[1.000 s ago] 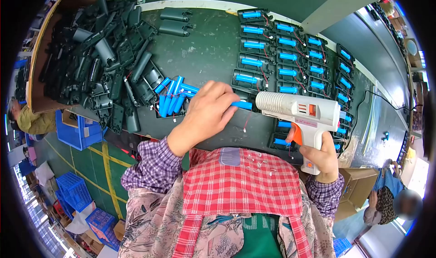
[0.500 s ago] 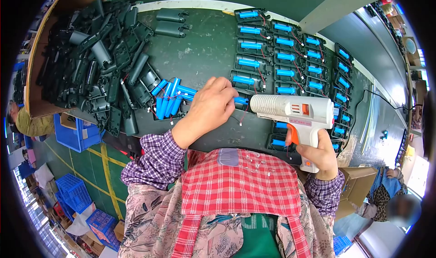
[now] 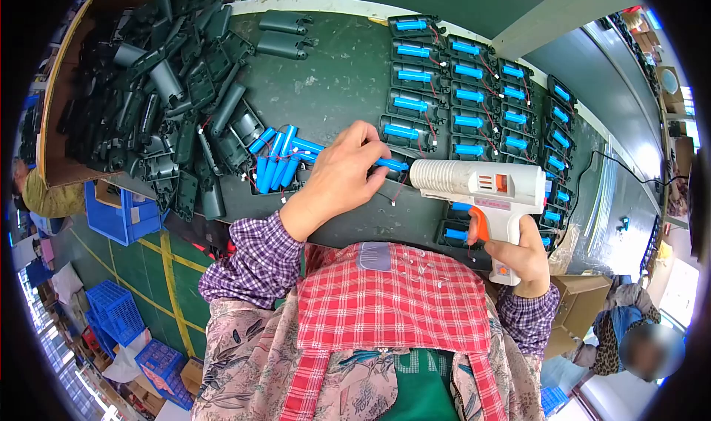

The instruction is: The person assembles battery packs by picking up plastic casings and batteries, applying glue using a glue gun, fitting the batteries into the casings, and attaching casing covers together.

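My left hand (image 3: 344, 169) is closed, its fingers pinching a blue cylindrical battery (image 3: 392, 165) with thin wires and a small white plug dangling below. Part of a dark plastic shell (image 3: 404, 156) shows behind the battery; my fingers hide the rest. My right hand (image 3: 522, 254) is wrapped around the handle of a white hot glue gun (image 3: 474, 180), with a finger at its orange trigger. The gun points left, its nozzle end close to the battery. Whether nozzle and battery touch, I cannot tell. Loose blue batteries (image 3: 278, 158) lie piled left of my left hand.
Rows of dark shells with blue batteries (image 3: 468, 95) cover the bench's right side. A carton (image 3: 55, 117) of dark plastic parts stands at the left, its pile spilling onto the bench. Two shells (image 3: 285, 22) lie at the back. The power cord (image 3: 629, 168) runs at the right.
The battery in my left hand has tilted, its right end now angled slightly downward. The glue gun stays almost in place, and the whole view has shifted a little.
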A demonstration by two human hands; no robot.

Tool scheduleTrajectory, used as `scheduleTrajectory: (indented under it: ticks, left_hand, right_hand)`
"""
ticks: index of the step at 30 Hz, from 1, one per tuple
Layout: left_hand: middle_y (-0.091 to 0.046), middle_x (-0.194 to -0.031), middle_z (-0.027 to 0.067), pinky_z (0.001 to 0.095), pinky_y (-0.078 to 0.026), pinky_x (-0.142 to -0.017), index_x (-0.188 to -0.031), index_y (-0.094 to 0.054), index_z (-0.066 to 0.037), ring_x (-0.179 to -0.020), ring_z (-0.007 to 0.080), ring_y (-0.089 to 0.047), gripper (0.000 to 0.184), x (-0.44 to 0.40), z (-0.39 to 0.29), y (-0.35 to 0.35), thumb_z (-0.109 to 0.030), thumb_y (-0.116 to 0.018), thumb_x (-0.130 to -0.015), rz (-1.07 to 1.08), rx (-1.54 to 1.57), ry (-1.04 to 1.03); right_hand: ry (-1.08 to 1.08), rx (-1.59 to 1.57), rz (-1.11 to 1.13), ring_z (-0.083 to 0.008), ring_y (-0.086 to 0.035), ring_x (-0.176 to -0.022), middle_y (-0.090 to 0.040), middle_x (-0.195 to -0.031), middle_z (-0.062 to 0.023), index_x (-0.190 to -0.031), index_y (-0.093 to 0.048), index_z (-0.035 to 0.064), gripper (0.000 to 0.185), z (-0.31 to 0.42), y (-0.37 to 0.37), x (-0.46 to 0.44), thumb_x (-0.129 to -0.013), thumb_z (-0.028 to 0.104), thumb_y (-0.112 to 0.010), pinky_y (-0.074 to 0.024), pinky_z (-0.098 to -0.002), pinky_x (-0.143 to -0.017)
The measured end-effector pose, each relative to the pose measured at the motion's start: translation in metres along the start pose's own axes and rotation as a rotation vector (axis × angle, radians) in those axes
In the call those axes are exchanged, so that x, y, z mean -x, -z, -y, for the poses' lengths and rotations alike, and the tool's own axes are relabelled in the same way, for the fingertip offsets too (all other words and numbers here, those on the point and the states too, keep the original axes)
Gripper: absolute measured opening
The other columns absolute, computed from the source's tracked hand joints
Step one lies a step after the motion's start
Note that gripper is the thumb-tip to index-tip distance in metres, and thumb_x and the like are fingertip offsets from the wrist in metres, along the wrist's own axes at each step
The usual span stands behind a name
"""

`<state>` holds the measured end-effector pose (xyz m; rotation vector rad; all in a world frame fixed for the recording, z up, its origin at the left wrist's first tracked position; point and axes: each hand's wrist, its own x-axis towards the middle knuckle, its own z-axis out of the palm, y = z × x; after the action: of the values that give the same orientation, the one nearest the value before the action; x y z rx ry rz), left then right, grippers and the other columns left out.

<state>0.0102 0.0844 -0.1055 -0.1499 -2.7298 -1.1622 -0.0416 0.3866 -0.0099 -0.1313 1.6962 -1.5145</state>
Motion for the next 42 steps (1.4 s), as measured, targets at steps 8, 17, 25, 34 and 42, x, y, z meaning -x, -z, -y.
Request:
scheduleTrajectory:
  ticks: [8, 17, 25, 34, 42]
  left_hand:
    - [-0.054, -0.103, 0.0110, 0.0427, -0.053, -0.076, -0.093, -0.063, -0.008, -0.099, 0.0318, -0.060, 0.020, 0.003, 0.005, -0.030, -0.009, -0.075, -0.076, -0.169, 0.045, -0.076]
    - [-0.055, -0.106, 0.0110, 0.0420, -0.055, -0.075, -0.097, -0.063, -0.008, -0.099, 0.0316, -0.061, 0.024, -0.005, -0.011, -0.028, -0.010, -0.075, -0.077, -0.175, 0.041, -0.081]
    - [-0.050, -0.146, 0.0118, 0.0475, -0.047, -0.104, -0.142, -0.052, -0.016, -0.135, 0.0365, -0.046, 0.078, -0.084, 0.080, 0.137, -0.009, -0.076, -0.067, 0.005, -0.693, -0.074]
    - [-0.050, -0.143, 0.0166, 0.0463, -0.044, -0.110, -0.146, -0.047, -0.010, -0.132, 0.0398, -0.047, 0.099, -0.152, 0.147, 0.153, -0.034, -0.090, -0.060, 0.443, -0.646, 0.117]
    - [-0.054, -0.135, 0.0160, 0.0457, -0.047, -0.102, -0.142, -0.052, -0.009, -0.122, 0.0376, -0.052, 0.089, -0.055, 0.068, 0.087, -0.034, -0.091, -0.066, 0.328, -0.433, -0.070]
  right_hand:
    - [0.154, -0.170, -0.041, -0.0284, -0.065, -0.108, -0.067, -0.114, -0.0185, -0.131, -0.055, -0.0111, 0.063, -0.008, 0.003, -0.004, -0.072, 0.005, -0.063, -0.0470, -0.0401, -0.101]
    - [0.269, -0.145, -0.139, -0.0310, -0.065, -0.095, -0.065, -0.105, -0.0218, -0.130, -0.052, -0.0153, 0.070, -0.012, 0.013, 0.001, -0.068, 0.013, -0.067, -0.0515, -0.0434, -0.092]
    - [0.277, -0.202, -0.216, -0.0307, -0.065, -0.090, -0.065, -0.099, -0.0220, -0.127, -0.054, -0.0144, 0.070, -0.002, -0.002, 0.010, -0.066, 0.017, -0.067, -0.0539, -0.0438, -0.086]
    - [0.302, -0.216, -0.250, -0.0316, -0.065, -0.093, -0.065, -0.101, -0.0228, -0.126, -0.053, -0.0154, 0.069, -0.001, -0.003, 0.016, -0.066, 0.016, -0.065, -0.0536, -0.0443, -0.087]
    - [0.300, -0.231, -0.286, -0.0324, -0.064, -0.091, -0.065, -0.101, -0.0234, -0.125, -0.055, -0.0163, 0.068, 0.002, -0.013, 0.009, -0.064, 0.012, -0.059, -0.0521, -0.0443, -0.088]
